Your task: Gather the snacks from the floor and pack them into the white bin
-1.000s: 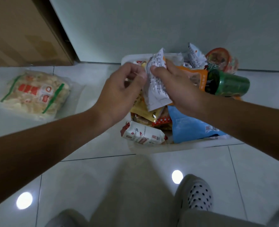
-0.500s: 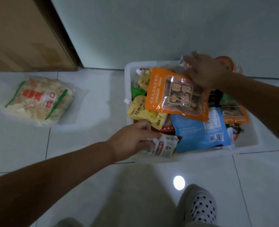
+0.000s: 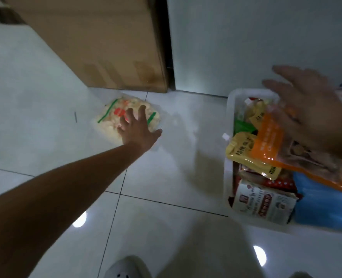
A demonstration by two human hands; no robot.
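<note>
The left hand [image 3: 136, 130] has left the white bin [image 3: 228, 117] and swung out to the far left. Its fingers [image 3: 142, 114] are spread over the clear snack bag [image 3: 109, 120] on the floor [image 3: 166, 177]; I cannot tell whether they touch it. The bag's long side runs roughly left to right, under and beyond the fingertips, well apart from the bin. The right hand [image 3: 306, 109], blurred, is spread above the bin. The tile is glossy, and a cardboard box [image 3: 105, 47] stands just behind the bag.
</note>
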